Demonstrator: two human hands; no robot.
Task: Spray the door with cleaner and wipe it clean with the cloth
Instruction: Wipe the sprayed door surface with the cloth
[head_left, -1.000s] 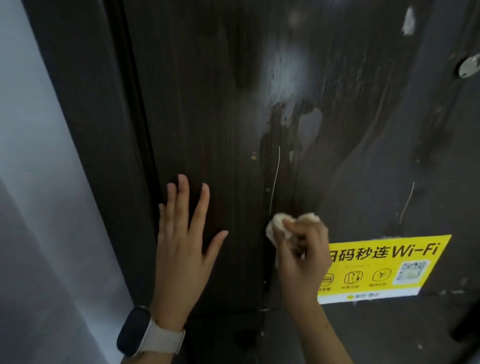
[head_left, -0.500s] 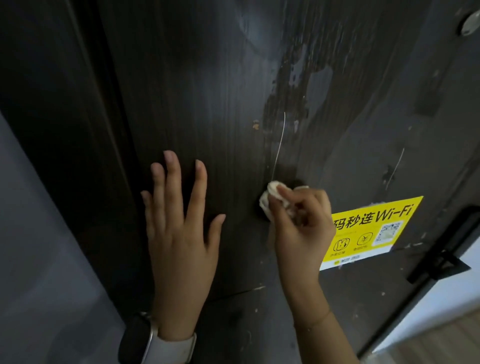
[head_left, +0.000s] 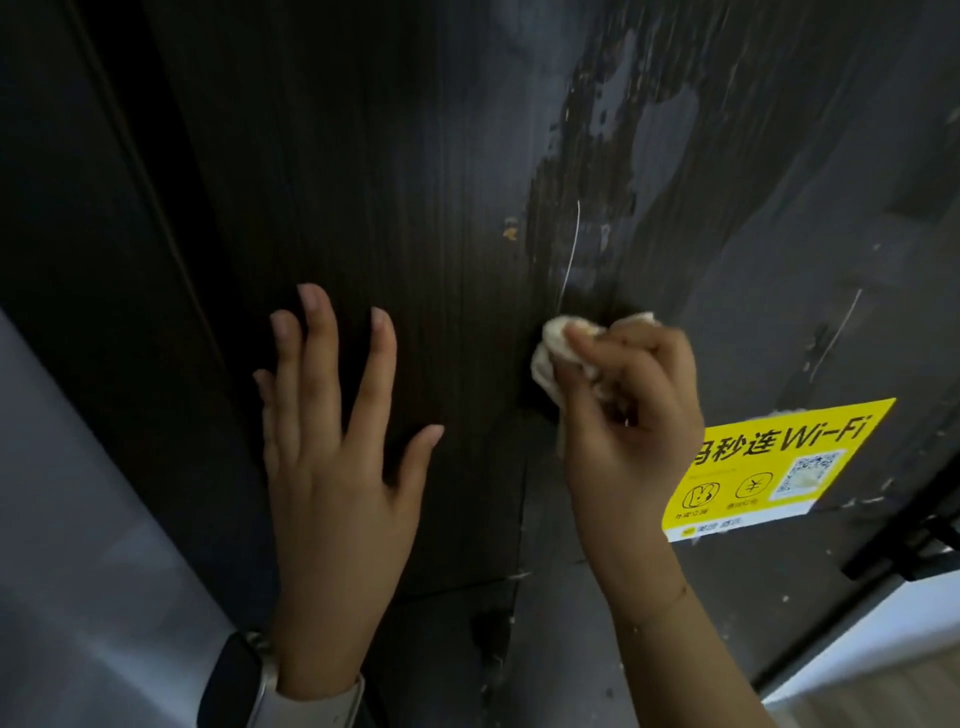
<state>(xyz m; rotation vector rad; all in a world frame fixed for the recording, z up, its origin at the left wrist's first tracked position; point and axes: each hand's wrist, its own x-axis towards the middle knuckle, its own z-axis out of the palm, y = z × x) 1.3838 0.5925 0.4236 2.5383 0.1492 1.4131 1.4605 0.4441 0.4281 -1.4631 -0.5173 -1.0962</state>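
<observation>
A dark wood-grain door (head_left: 426, 182) fills the view, with wet streaks and patches on its upper right part. My right hand (head_left: 631, 421) grips a crumpled white cloth (head_left: 553, 364) and holds it against the door near the middle. My left hand (head_left: 337, 447) lies flat on the door to the left of it, fingers spread and straight. No spray bottle is in view.
A yellow Wi-Fi sticker (head_left: 774, 467) is stuck to the door right of my right hand. A black handle (head_left: 914, 540) juts out at the door's right edge. A pale grey wall (head_left: 78, 571) runs along the left, beside the dark door frame (head_left: 119, 234).
The view has tilted, so the door and sticker now slant. My right hand has kept the cloth against the same spot on the door; my left hand stays flat.
</observation>
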